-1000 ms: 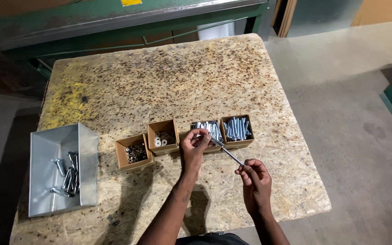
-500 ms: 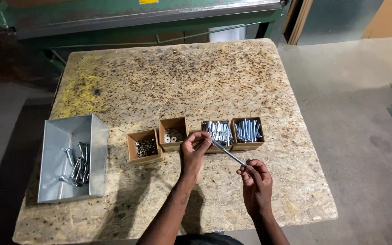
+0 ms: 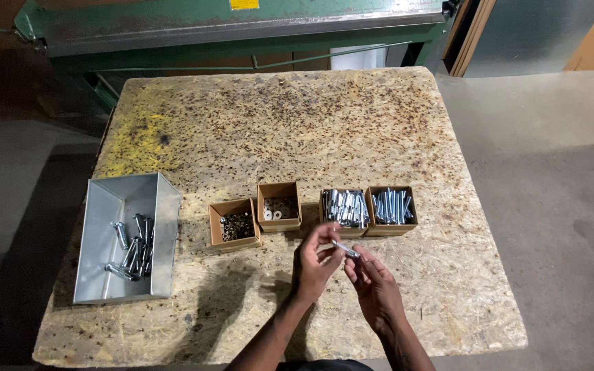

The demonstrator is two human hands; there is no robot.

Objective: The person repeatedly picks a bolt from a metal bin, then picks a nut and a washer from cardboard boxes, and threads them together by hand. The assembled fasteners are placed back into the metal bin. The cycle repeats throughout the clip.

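Head view, looking down on a chipboard counter (image 3: 393, 124) that stands before a green machine (image 3: 242, 27). Both hands meet over the counter's near edge. The left hand (image 3: 316, 264) pinches one end of a short silver bolt (image 3: 346, 249) between thumb and fingertips; the right hand (image 3: 374, 283) closes its fingers on the other end, so that the bolt bridges the two hands just above the board, near the front of the boxes and touching none of them. Whether a small part already sits on the bolt is too small to tell.

Four open cardboard boxes form a row beyond the hands: one with dark nuts (image 3: 235, 225), one with pale washers (image 3: 280, 209), one with short silver sleeves or bolts (image 3: 344, 208), and one with longer silver bolts (image 3: 393, 206). The last two boxes touch; the others stand slightly apart. Well to the left lies a grey metal bin (image 3: 104, 206) holding a handful of assembled silver fasteners (image 3: 132, 249).

Risks, as judged from this pose: the bolt is held only at its tips, so a slip of either pinch would likely drop it onto the rough board, from which it could roll off the near edge. A careless reach forward could also tip a light box and mix its contents with a neighbour's.
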